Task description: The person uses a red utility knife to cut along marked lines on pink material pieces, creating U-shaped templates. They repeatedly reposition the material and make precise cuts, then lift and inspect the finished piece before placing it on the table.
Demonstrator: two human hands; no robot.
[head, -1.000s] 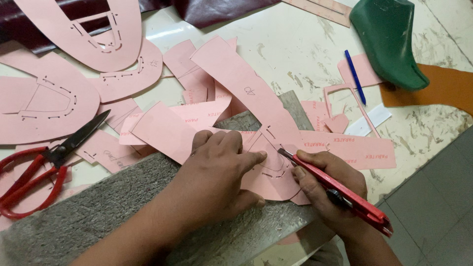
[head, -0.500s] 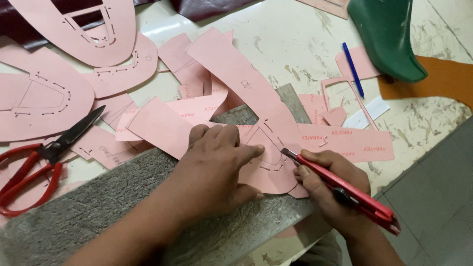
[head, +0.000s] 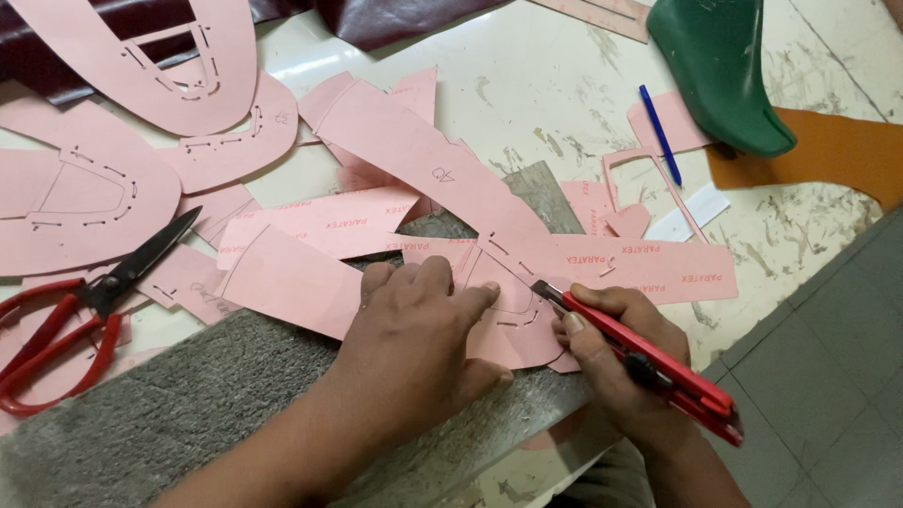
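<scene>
The pink pattern piece (head: 508, 320) under the left hand (head: 419, 348) looks like thin matt card, smooth and flat. It lies on a grey cutting mat (head: 188, 404) with a rough, fibrous, scored face. The utility knife (head: 649, 362) in the right hand (head: 625, 367) has a glossy red plastic body. Left of the mat, the scissors (head: 85, 310) have dark matt metal blades and shiny red plastic handles. Beyond the mat, the table top (head: 564, 85) is pale, smooth and stained.
</scene>
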